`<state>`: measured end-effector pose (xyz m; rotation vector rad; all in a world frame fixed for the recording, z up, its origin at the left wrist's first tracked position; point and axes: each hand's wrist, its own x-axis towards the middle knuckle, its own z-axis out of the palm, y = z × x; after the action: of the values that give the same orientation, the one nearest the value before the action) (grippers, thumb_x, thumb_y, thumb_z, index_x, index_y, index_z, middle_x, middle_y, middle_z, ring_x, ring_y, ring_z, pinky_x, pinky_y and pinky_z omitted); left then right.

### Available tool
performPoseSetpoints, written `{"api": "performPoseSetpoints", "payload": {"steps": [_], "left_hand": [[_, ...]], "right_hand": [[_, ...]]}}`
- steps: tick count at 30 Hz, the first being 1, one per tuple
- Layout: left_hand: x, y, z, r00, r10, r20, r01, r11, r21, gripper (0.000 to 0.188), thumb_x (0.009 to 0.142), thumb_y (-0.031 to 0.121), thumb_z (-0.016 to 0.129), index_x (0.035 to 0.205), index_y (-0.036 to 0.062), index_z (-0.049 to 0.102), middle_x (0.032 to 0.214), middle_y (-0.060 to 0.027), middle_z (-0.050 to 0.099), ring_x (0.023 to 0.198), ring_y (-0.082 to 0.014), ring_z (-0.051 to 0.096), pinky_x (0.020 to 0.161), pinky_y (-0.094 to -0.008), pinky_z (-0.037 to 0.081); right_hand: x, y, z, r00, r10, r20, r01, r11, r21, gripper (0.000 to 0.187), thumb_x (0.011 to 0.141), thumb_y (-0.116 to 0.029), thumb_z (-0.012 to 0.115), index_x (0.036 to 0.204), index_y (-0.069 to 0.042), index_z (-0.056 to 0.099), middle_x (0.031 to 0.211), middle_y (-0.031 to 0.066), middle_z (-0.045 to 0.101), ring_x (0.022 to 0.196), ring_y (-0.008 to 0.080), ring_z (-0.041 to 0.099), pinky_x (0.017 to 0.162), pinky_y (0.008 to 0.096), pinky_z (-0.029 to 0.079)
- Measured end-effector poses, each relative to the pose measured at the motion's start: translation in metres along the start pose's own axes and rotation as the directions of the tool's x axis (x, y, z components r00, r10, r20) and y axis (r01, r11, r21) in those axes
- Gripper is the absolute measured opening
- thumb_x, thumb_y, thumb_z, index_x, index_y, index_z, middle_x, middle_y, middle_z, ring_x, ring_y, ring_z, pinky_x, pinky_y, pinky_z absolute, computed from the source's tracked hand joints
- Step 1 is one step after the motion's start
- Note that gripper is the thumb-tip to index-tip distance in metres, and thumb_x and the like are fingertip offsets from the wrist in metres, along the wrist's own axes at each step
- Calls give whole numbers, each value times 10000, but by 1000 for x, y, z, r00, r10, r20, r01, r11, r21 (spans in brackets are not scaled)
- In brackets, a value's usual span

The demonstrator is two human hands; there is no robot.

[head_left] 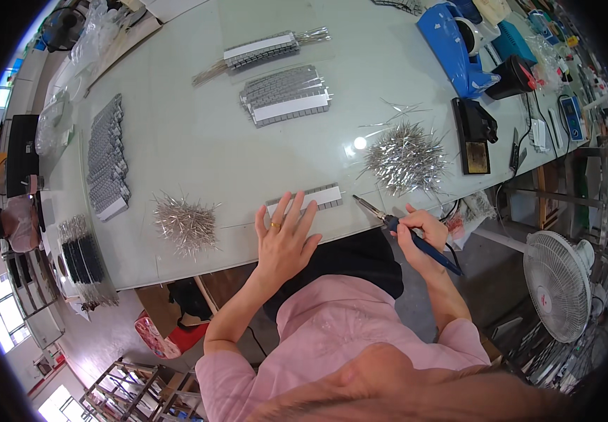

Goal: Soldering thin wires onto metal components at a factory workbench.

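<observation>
My left hand [286,239], a ring on one finger, lies with its fingers spread over a grey segmented strip with a white top [328,197] near the table's front edge. Part of the strip is hidden under the fingers. My right hand [420,235] is closed around the blue handle of a soldering iron [427,252]. The iron's tip points up and left, just right of the strip's end and apart from it. Beyond the iron lies a heap of thin silvery wire pieces [408,160]. Another wire heap [186,224] sits left of my left hand.
Grey strips lie stacked [286,98] mid-table, with a wire-ended bundle [262,53] behind. More stacked strips [108,158] stand at left, beside dark wired pieces [82,260]. At right are a blue tape dispenser [451,49], an iron stand [474,137] and a fan [557,285].
</observation>
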<state>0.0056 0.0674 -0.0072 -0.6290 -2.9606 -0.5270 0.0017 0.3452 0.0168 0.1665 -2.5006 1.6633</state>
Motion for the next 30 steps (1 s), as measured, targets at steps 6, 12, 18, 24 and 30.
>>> {"api": "performPoseSetpoints", "payload": {"steps": [6, 12, 18, 24, 30], "left_hand": [[-1, -1, 3, 1000, -5, -22, 5, 1000, 29, 572, 860, 309, 665, 1390, 151, 521, 1501, -92, 415, 1385, -272, 372, 1130, -563, 138], [0, -1, 4, 1000, -12, -20, 13, 999, 39, 562, 864, 314, 659, 1385, 150, 527, 1502, -98, 410, 1387, -270, 370, 1133, -562, 127], [1, 2, 1, 999, -31, -17, 31, 999, 12, 575, 861, 317, 664, 1391, 143, 523, 1503, -113, 402, 1404, -274, 340, 1129, -565, 128], [5, 0, 2, 999, -30, 19, 30, 1000, -5, 569, 859, 314, 665, 1385, 140, 532, 1504, -107, 400, 1401, -272, 344, 1127, -560, 132], [4, 2, 3, 999, -36, -5, 36, 999, 25, 559, 861, 325, 663, 1375, 143, 544, 1491, -100, 420, 1384, -261, 368, 1128, -548, 134]], "right_hand": [[5, -3, 4, 998, 58, 17, -58, 998, 28, 58, 832, -46, 666, 823, -17, 616, 695, 57, 683, 654, 123, 671, 1002, 421, 480], [9, -3, 7, 996, 84, 37, -86, 996, 40, 33, 867, -13, 625, 852, -9, 596, 719, 49, 646, 650, 136, 681, 1058, 429, 426], [10, -4, 4, 998, 35, 43, -36, 998, 41, 29, 866, -6, 627, 857, -10, 599, 727, 53, 645, 650, 142, 681, 1055, 427, 429], [14, -4, 9, 997, 46, 66, -47, 999, 14, 27, 875, -8, 613, 853, -11, 596, 726, 51, 643, 651, 140, 676, 1054, 427, 430], [9, -3, 18, 987, 155, 28, -157, 984, 88, 59, 916, -20, 578, 867, -10, 547, 736, 50, 622, 651, 127, 673, 1058, 402, 430]]}}
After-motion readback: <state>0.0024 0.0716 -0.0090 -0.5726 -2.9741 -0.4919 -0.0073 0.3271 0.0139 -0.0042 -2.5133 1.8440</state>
